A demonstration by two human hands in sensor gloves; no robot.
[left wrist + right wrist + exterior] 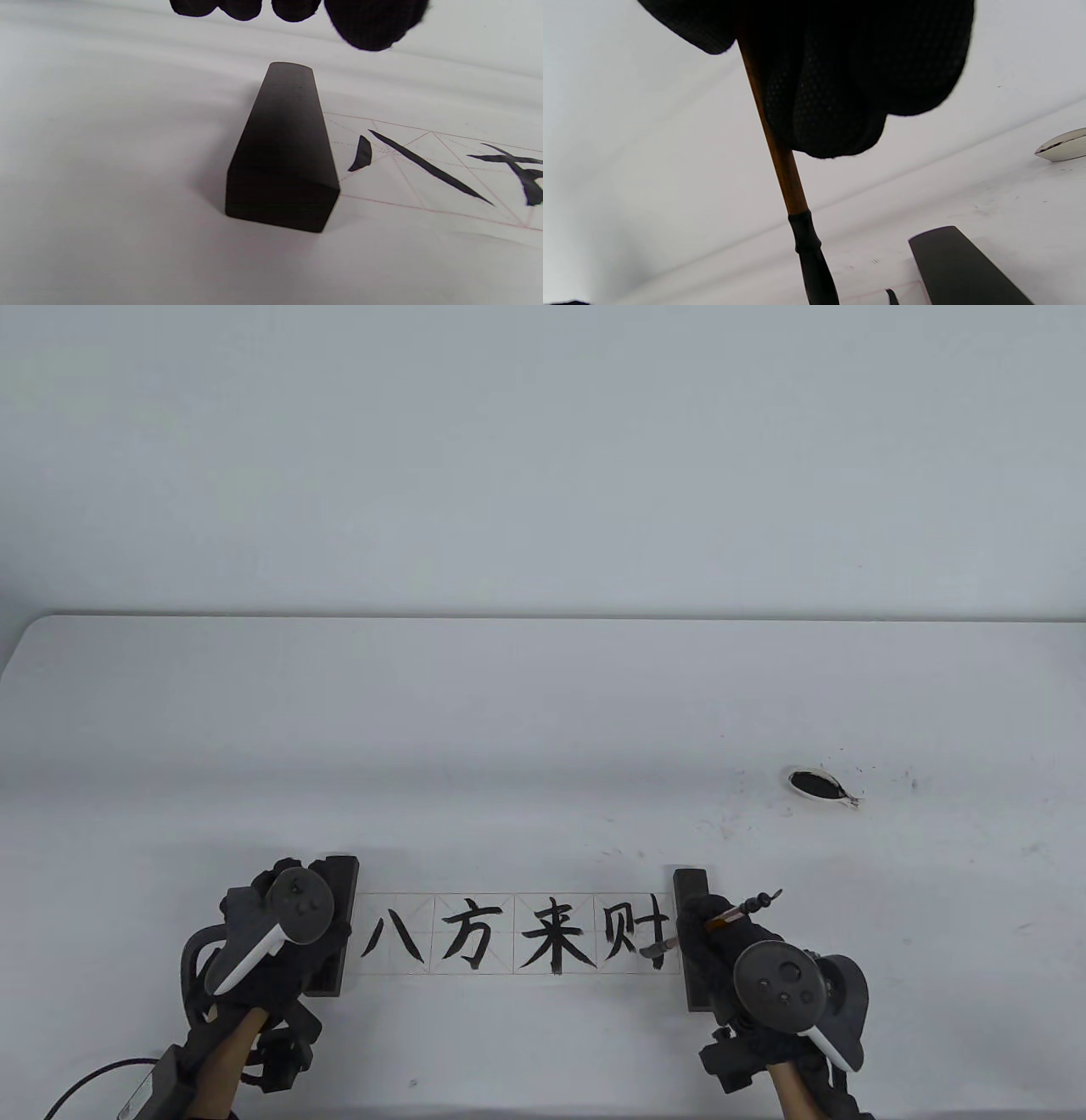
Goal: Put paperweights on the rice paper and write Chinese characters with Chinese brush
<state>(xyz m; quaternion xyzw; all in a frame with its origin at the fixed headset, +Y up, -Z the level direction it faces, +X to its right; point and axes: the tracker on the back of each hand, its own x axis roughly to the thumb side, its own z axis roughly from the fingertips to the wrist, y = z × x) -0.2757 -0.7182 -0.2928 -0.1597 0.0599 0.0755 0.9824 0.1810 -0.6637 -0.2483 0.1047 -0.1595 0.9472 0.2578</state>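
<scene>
Table view. The rice paper (pixel 517 935), a gridded strip near the table's 6 o'clock edge, carries four brushed characters and is pinned at each end by a dark bar: the left paperweight (pixel 335 920) at 9 o'clock of the strip, the right paperweight (pixel 693 937) at 3 o'clock. The right hand (pixel 734 954) pinches the Chinese brush (pixel 740 909) by its wooden shaft, fingers curled round it; the tuft sits at the fourth character (pixel 635 937), just beside the right paperweight. The left hand (pixel 276 937) lies over the left paperweight; in the left wrist view its fingertips (pixel 373 23) hang above the bar's far end, seemingly relaxed, and whether they touch it cannot be told.

Risks, as judged. The writing appears nearly done, with wet ink everywhere along the strip. A glove dragged across the characters would smear them. The tuft works hard against the right paperweight, so a stroke carried toward 3 o'clock could ink the bar or nudge it and free the paper. Lifting the left paperweight early would let that end curl.

Clearance. The near table edge lies close at 6 o'clock, leaving little room for the wrists. Wide bare tabletop extends toward 12 o'clock. The ink dish (pixel 819 785), amid splatter, stands at about 1 o'clock, well apart from the strip.
</scene>
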